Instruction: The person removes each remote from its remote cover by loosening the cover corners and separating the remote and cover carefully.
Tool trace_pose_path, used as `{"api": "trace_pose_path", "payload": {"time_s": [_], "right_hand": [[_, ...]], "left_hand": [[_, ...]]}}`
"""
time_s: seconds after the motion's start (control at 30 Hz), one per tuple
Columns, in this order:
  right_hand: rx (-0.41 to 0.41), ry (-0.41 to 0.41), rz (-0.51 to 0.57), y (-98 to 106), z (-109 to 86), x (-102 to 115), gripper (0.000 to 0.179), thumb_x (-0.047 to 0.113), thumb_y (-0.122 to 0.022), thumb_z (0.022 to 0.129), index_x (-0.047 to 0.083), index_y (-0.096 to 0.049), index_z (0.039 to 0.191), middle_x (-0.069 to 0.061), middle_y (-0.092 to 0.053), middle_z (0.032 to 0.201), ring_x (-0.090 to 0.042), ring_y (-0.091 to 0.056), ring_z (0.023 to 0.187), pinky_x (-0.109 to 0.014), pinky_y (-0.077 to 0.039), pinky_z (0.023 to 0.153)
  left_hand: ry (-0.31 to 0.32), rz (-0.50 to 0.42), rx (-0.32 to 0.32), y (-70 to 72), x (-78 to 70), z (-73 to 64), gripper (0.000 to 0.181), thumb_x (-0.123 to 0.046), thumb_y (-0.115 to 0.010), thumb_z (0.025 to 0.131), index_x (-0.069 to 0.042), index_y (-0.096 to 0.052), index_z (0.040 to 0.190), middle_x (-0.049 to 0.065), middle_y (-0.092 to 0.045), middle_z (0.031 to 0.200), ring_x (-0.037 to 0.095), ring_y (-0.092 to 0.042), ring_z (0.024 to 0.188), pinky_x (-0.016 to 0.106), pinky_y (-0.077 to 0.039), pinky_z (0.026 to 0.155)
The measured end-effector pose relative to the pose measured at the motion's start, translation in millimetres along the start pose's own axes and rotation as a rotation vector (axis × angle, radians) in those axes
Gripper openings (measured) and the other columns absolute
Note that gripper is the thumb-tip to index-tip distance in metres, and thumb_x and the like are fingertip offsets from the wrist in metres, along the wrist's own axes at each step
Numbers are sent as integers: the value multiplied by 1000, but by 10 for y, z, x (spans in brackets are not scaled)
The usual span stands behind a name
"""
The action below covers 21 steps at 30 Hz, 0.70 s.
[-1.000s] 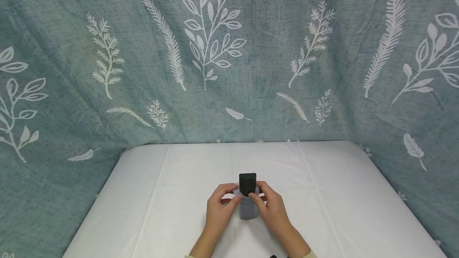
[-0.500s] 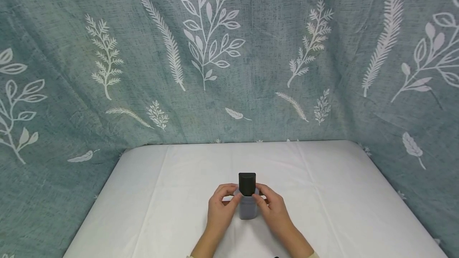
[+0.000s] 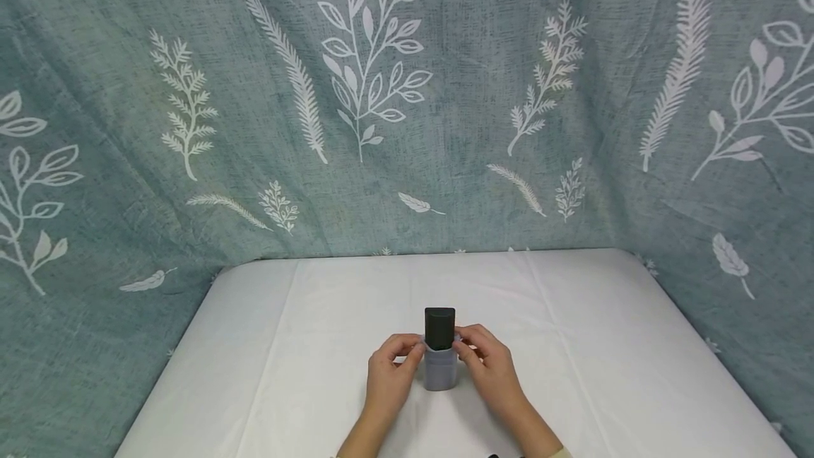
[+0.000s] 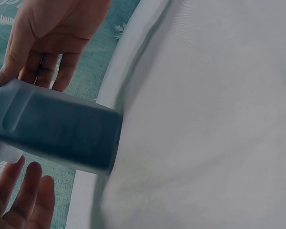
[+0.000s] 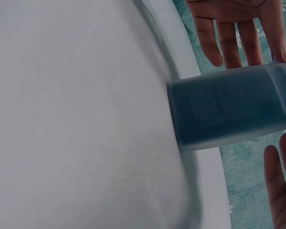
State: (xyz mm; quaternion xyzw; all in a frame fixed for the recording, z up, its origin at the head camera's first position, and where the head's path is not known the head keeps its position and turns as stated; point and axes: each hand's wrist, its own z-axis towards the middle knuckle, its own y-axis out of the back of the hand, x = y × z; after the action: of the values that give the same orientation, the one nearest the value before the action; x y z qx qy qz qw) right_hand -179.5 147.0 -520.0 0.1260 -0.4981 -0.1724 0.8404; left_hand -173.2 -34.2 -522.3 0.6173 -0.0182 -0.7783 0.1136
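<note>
Left hand and right hand have shifted grip outward, each pinching a rim edge of the frosted, translucent grey sleeve around the black rectangular block. Slipping could drop both, seemingly held clear, onto the white cloth-covered table.

Grey container, upper end cropped in both wrist views, left hand and right hand likewise partly cropped there, dark item mostly cut off by head view's lower edge, too small to identify.
</note>
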Motion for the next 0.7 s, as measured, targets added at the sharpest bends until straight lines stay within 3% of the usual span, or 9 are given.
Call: {"api": "trace_pose_path", "payload": {"time_s": [0.23,0.37,0.7], "right_hand": [[-25,-82,30,1,-26,16,18,11,-74,88,18,-70,104,5,-74,95,-1,-66,83,-23,-57,71],[-23,-91,36,-2,-29,20,16,9,-73,89,17,-67,102,5,-73,95,-1,-66,81,-23,-57,70],[-15,-99,61,-15,-30,-26,14,7,-72,89,17,-66,97,3,-73,97,-1,-65,83,-23,-57,69]], "left_hand": [[5,19,24,9,44,12,7,-13,-74,88,-11,-76,94,6,-76,96,9,-68,84,19,-54,68],[38,30,49,16,52,12,5,-12,-73,88,-13,-75,93,5,-76,95,8,-67,84,20,-53,69],[48,78,81,36,111,35,6,-14,-73,89,-16,-75,93,1,-76,101,8,-65,87,21,-53,71]]}}
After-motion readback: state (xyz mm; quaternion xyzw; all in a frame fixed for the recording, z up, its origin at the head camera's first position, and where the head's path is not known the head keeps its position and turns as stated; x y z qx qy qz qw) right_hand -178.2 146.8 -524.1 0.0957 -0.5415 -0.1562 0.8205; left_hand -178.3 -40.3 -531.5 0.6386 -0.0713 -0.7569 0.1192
